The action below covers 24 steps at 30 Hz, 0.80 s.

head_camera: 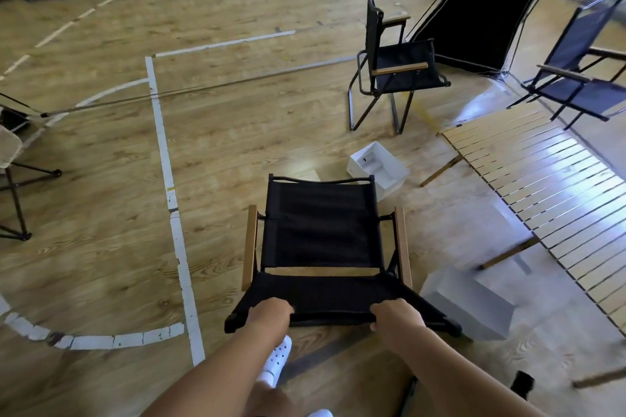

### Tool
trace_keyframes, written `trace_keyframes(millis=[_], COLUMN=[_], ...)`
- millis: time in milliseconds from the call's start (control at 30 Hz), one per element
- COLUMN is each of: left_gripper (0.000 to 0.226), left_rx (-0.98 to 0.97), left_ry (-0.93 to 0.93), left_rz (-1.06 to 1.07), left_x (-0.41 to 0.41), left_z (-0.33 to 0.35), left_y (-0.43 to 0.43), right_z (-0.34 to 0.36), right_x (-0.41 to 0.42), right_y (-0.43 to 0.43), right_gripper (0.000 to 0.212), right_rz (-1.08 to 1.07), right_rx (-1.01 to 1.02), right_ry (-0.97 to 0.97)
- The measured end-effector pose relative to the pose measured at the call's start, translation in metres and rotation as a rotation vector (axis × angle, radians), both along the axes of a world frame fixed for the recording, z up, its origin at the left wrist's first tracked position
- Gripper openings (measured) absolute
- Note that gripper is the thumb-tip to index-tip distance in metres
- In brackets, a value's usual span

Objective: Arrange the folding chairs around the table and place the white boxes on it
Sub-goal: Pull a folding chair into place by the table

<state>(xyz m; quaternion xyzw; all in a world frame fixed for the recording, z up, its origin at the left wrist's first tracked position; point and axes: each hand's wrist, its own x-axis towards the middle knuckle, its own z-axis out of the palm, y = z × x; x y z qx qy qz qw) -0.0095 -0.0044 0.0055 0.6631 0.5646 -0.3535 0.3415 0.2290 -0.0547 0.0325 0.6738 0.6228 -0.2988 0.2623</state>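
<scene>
Both the left hand (271, 313) and the right hand (394, 316) have fingers curled tight around the top edge of the black canvas folding chair with wooden armrests (321, 240), beside the slatted wooden table (542, 179), near an open white box (379, 166).

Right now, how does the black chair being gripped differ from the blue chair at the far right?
The black folding chair is held at the top of its backrest by the left hand and right hand; the blue folding chair stands untouched. The black chair is beside the slatted table, near the camera; the blue chair stands beyond the table's far end. Fabric differs: black against blue. Both have wooden armrests and dark frames.
</scene>
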Motion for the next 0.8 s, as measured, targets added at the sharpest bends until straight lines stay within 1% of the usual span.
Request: trace_keyframes(millis=[133,267,333,533,667,800], left_gripper=[0.058,0.064,0.065,0.058,0.057,0.053], left_rx=[-0.023,0.017,0.048,0.064,0.085,0.085], left_ry=[0.064,0.008,-0.021,-0.02,-0.026,-0.023], left_rz=[-0.045,-0.141,-0.216,-0.387,-0.503,-0.631], left_x=[0.004,0.006,0.006,0.016,0.016,0.018], left_z=[-0.009,0.005,0.008,0.017,0.021,0.023], left_y=[0.009,0.016,0.022,0.057,0.084,0.117], right_z=[0.001,0.002,0.003,0.005,0.008,0.01], right_x=[-0.003,-0.002,-0.003,-0.006,-0.015,-0.029], right_y=[-0.011,-0.014,-0.011,0.001,0.008,0.017], right_gripper=[0.025,0.034,0.036,0.039,0.038,0.036], right_rz=[-0.084,-0.115,-0.18,-0.384,-0.47,-0.51], right_rx=[0.024,0.03,0.026,0.0,0.009,0.02], right_ry=[0.012,-0.019,-0.019,0.001,-0.012,-0.029])
